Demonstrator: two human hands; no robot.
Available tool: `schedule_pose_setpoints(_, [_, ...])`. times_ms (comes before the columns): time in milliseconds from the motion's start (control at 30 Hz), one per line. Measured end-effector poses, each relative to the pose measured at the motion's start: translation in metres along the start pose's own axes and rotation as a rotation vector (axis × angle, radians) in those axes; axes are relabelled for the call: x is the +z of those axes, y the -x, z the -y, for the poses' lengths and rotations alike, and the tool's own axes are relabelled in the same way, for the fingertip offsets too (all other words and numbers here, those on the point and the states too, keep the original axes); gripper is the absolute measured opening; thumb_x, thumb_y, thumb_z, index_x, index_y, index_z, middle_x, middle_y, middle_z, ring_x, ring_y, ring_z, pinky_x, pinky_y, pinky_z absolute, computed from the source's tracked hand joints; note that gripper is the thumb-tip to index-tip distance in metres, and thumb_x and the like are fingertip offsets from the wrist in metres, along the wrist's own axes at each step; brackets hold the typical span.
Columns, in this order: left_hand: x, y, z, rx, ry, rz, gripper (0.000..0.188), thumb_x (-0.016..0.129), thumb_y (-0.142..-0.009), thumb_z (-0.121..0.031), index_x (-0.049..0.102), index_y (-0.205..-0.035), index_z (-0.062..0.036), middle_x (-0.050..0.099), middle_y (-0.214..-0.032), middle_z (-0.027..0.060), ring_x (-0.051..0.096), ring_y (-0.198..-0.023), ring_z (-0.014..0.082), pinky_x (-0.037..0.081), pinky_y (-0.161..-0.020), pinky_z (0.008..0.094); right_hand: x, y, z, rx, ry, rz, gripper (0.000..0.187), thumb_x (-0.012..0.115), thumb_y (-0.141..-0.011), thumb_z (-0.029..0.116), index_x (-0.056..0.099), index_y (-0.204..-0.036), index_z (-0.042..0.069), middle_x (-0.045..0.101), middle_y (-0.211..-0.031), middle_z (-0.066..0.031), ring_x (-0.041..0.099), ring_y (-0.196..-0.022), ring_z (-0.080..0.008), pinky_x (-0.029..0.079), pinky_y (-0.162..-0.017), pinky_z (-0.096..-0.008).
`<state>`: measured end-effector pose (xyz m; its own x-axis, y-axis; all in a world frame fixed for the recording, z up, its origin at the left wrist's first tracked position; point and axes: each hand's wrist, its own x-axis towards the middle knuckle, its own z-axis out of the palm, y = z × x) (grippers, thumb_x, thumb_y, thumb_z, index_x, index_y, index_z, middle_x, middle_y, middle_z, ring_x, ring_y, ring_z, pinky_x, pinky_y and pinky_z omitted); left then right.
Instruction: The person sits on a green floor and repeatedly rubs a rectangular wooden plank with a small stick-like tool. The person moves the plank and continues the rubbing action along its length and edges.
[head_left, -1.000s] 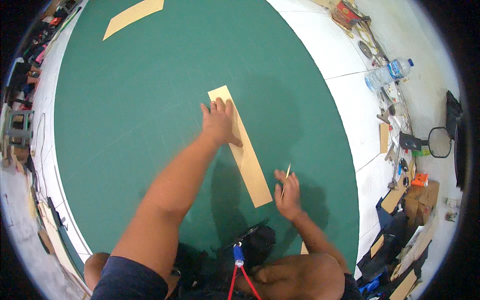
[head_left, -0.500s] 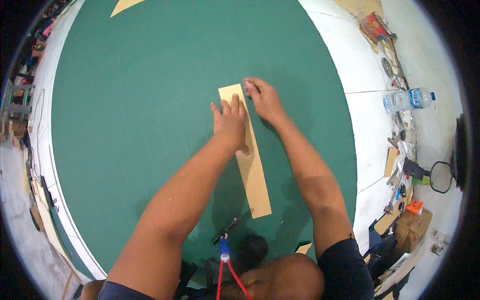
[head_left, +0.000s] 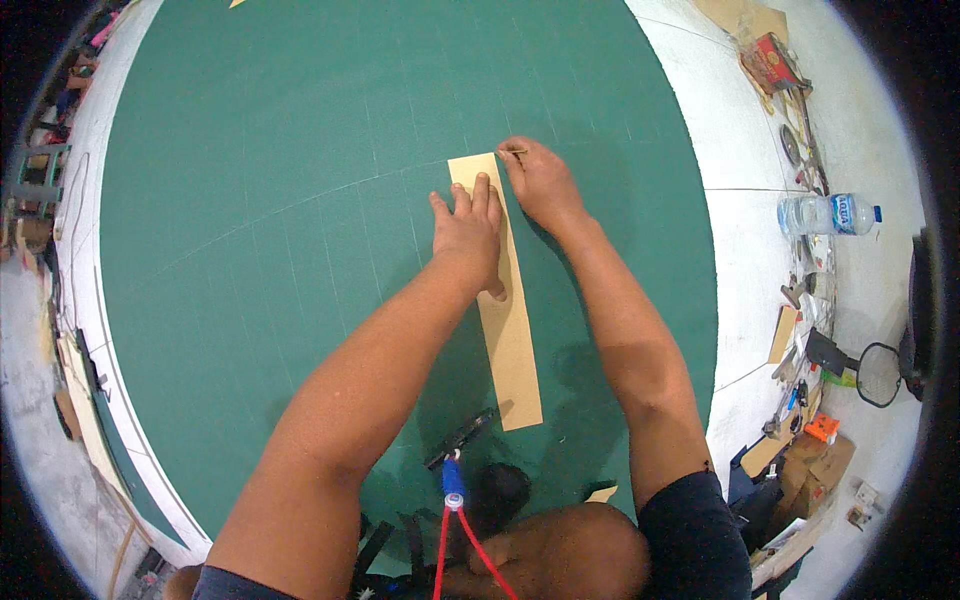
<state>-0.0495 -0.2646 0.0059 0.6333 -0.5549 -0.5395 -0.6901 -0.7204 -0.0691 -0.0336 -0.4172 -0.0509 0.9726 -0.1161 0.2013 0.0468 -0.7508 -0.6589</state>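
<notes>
Along the lower edge, closest to the body, a red cord (head_left: 443, 550) with a blue sleeve hangs beside a bent knee (head_left: 590, 550). Just beyond, a long tan strip (head_left: 515, 350) lies flat on a green sheet (head_left: 300, 220), one short end toward the body, the other pointing away and slightly left. The left hand (head_left: 468, 235) rests over the strip's upper half, fingers spread and the thumb across it. A little farther up, the right hand (head_left: 542, 185) pinches a thin stick (head_left: 519, 151) between thumb and fingertips, just beside the strip's top right corner; I cannot tell whether its tip touches the sheet. From the strip's far end a fine pale curve runs left across the green, with straighter lines crossing it. Past the right edge are white tiles (head_left: 755, 260), a clear bottle (head_left: 830, 214) with a blue cap and, farthest off, a red container (head_left: 770, 65)
</notes>
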Motion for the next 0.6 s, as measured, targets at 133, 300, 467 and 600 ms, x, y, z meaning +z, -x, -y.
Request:
schedule_pose_setpoints(133, [0.003,-0.002,0.001,-0.008,0.005,0.025,0.152,0.094,-0.052,-0.065,0.015,-0.164,-0.0001,0.013,-0.172,0.019,0.025,-0.154,0.0419,0.027,-0.119,0.0665,-0.006,0.011,0.006,-0.078,0.066,0.135,0.028,0.046,-0.104,0.022,0.064,-0.118,0.004,0.067,-0.119,-0.0172,0.065,-0.104,-0.0419,0.054,-0.089,-0.0503])
schedule_pose_setpoints(300, [0.009,-0.001,0.007,-0.018,0.033,0.001,0.152,0.095,-0.051,-0.064,0.015,-0.163,0.0003,0.015,-0.171,0.0187,0.026,-0.154,0.0416,0.027,-0.119,0.0665,-0.021,0.085,0.021,-0.087,0.166,0.355,0.024,0.048,-0.101,0.019,0.059,-0.119,0.007,0.065,-0.114,-0.0148,0.066,-0.101,-0.0395,0.057,-0.08,-0.05])
schedule_pose_setpoints(467, [0.008,-0.001,0.006,-0.018,0.054,0.004,0.153,0.096,-0.049,-0.063,0.016,-0.163,0.0006,0.014,-0.171,0.0188,0.024,-0.155,0.0413,0.026,-0.119,0.0667,-0.035,0.146,0.028,-0.106,0.077,0.329,0.017,0.053,-0.101,0.016,0.059,-0.114,0.008,0.064,-0.108,-0.012,0.065,-0.097,-0.0371,0.056,-0.076,-0.0481])
schedule_pose_setpoints(600, [0.008,-0.003,0.005,-0.002,0.063,-0.022,0.154,0.096,-0.048,-0.063,0.016,-0.163,0.0007,0.013,-0.172,0.0193,0.023,-0.155,0.0416,0.025,-0.119,0.0676,-0.03,0.12,0.024,-0.179,0.102,0.204,0.014,0.057,-0.099,0.012,0.06,-0.111,0.008,0.065,-0.105,-0.0104,0.066,-0.095,-0.0354,0.056,-0.075,-0.0466])
